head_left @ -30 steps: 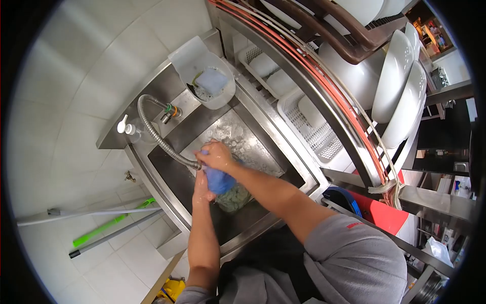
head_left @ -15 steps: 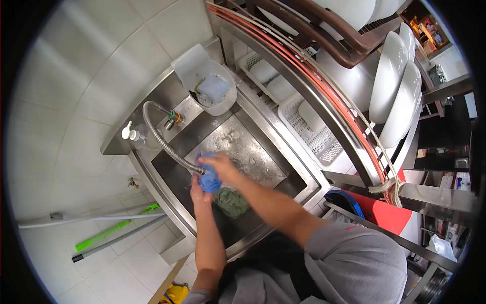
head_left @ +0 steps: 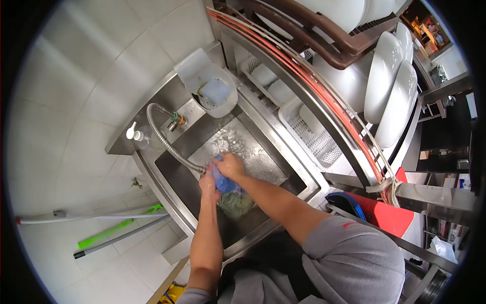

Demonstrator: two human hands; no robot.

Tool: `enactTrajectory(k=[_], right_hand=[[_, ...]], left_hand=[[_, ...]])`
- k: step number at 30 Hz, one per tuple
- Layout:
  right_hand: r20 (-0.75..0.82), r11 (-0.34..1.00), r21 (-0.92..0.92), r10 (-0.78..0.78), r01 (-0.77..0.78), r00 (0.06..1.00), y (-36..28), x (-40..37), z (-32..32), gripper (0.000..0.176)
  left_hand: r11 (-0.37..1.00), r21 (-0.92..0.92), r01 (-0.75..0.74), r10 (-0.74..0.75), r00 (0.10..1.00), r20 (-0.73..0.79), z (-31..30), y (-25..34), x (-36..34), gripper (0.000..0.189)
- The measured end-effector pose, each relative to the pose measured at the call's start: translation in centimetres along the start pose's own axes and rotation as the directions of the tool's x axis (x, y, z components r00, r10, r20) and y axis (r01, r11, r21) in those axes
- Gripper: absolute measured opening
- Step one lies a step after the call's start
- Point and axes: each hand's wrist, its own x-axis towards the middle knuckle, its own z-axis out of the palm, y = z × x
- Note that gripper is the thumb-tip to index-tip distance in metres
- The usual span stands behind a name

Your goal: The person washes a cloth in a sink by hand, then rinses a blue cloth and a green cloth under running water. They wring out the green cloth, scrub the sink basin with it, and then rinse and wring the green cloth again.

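Note:
A bunched blue cloth (head_left: 225, 181) is held between both hands over the metal sink (head_left: 253, 152). My left hand (head_left: 208, 183) is closed on its left side, just below the end of the flexible metal faucet hose (head_left: 174, 151). My right hand (head_left: 231, 165) grips the cloth's upper right part, fingers bent round it. A green cloth (head_left: 236, 204) lies on the sink bottom just below the blue one, partly covered by it.
A white container (head_left: 229, 104) with a bluish sponge (head_left: 216, 91) stands at the sink's back corner. A pump bottle (head_left: 136, 135) is on the left ledge. White baskets (head_left: 309, 134) and plates (head_left: 400, 104) are at the right; poles (head_left: 116, 228) lean at the left.
Both hands and the blue cloth have shifted slightly right; the cloth now hangs lower, over part of the green cloth. The view has moved a little.

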Motion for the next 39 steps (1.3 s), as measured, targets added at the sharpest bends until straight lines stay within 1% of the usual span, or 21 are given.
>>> enactTrajectory(k=[2, 4, 5, 7, 8, 10, 12, 15, 18, 20, 21, 23, 26, 28, 30, 31, 34, 35, 36, 38, 39], right_hand=[[0.045, 0.984, -0.179, -0.018, 0.025, 0.999, 2.7, 1.8, -0.7, 0.035], [0.013, 0.995, -0.098, -0.026, 0.027, 1.000, 3.5, 1.5, -2.1, 0.048], [0.028, 0.995, -0.096, -0.023, 0.026, 0.999, 4.1, 0.9, -2.2, 0.048], [0.343, 0.769, 0.636, -0.356, 0.064, 0.869, 5.1, 0.4, -2.9, 0.066], [0.359, 0.773, 0.632, -0.355, 0.055, 0.863, 4.6, -0.7, -3.8, 0.066], [0.423, 0.873, 0.341, -0.474, 0.349, 0.772, 1.9, -3.3, -6.4, 0.076], [0.398, 0.878, 0.296, -0.471, 0.376, 0.787, 1.7, -1.7, -4.8, 0.071], [0.347, 0.886, 0.218, -0.462, 0.409, 0.816, 1.5, 0.6, -1.9, 0.061], [0.483, 0.817, -0.211, -0.389, 0.536, 0.784, 0.4, 1.9, -0.7, 0.048], [0.748, 0.791, -0.372, -0.056, 0.487, 0.662, -0.9, 2.5, -1.2, 0.037], [0.747, 0.791, -0.369, -0.060, 0.488, 0.663, -1.1, 2.9, -1.3, 0.037], [0.827, 0.570, -0.399, -0.116, 0.718, 0.551, -1.1, 2.6, -0.9, 0.038], [0.726, 0.416, -0.316, -0.472, 0.853, 0.500, -1.2, 1.2, -0.7, 0.028], [0.781, 0.466, -0.311, -0.371, 0.828, 0.502, -4.4, -0.3, -2.2, 0.027], [0.816, 0.514, -0.326, -0.272, 0.794, 0.511, -6.7, -0.7, -2.8, 0.025], [0.789, 0.557, -0.249, -0.358, 0.792, 0.500, -7.1, -0.6, -2.9, 0.025], [0.714, 0.848, 0.036, -0.392, 0.528, 0.580, -7.9, -0.7, -4.6, 0.029], [0.642, 0.820, 0.037, -0.457, 0.571, 0.615, -8.9, -0.8, -5.9, 0.030], [0.574, 0.794, 0.043, -0.517, 0.607, 0.635, -9.0, -0.9, -6.4, 0.031], [0.380, 0.897, 0.410, -0.331, 0.164, 0.863, -6.9, -0.7, -4.5, 0.027], [0.406, 0.900, 0.407, -0.330, 0.155, 0.852, -6.1, -0.7, -4.1, 0.027]], left_hand=[[0.989, 0.098, -0.110, 0.108, 0.994, 0.023, 0.9, 1.4, -0.5, 0.031], [0.653, 0.691, -0.309, 0.347, 0.933, 0.090, 0.6, 2.6, -0.1, 0.040], [0.654, 0.696, -0.297, 0.344, 0.936, 0.076, 0.0, 2.4, 0.2, 0.040], [0.776, 0.551, -0.306, 0.266, 0.952, 0.154, -0.3, 1.6, 2.2, 0.031], [0.830, 0.472, -0.297, 0.230, 0.953, 0.195, -0.5, 1.3, 2.7, 0.026], [0.944, 0.272, -0.189, 0.143, 0.973, 0.179, 0.9, 2.0, 1.1, 0.018], [0.949, -0.313, 0.040, -0.027, 0.999, 0.045, 3.0, 3.6, -0.8, 0.015], [0.912, -0.381, 0.155, -0.063, 0.968, 0.242, 1.6, 5.0, -1.8, 0.016], [0.917, -0.375, 0.139, -0.108, 0.989, 0.102, 0.3, 8.6, -5.2, 0.018], [0.918, -0.383, 0.102, -0.078, 0.994, 0.076, -3.4, 8.4, -5.3, 0.019], [0.984, 0.143, -0.109, 0.116, 0.992, -0.041, -6.0, 6.7, -3.7, 0.023], [0.355, 0.910, -0.215, 0.314, 0.944, 0.100, -9.1, 5.1, -2.7, 0.058], [0.233, 0.971, -0.044, 0.054, 0.998, 0.032, -7.0, 3.7, -4.5, 0.091], [0.375, 0.921, -0.105, 0.019, 0.994, 0.106, -9.6, -0.7, -0.6, 0.112], [0.692, 0.641, -0.333, 0.128, 0.930, 0.344, -8.7, -2.5, 0.7, 0.096], [0.801, 0.546, -0.246, 0.028, 0.926, 0.376, -8.5, -3.1, 1.6, 0.072], [0.707, 0.546, -0.450, 0.180, 0.861, 0.477, -5.3, -3.3, 1.1, 0.051], [0.786, 0.514, -0.344, 0.108, 0.895, 0.433, -5.5, -5.2, 2.6, 0.046], [0.917, 0.295, -0.269, 0.158, 0.923, 0.350, -5.4, -7.1, 3.9, 0.041], [0.999, 0.014, -0.050, 0.048, 0.995, 0.082, -5.7, -9.2, 4.0, 0.034], [0.907, -0.397, -0.144, 0.223, 0.962, 0.160, -5.0, -9.7, 4.5, 0.038]])
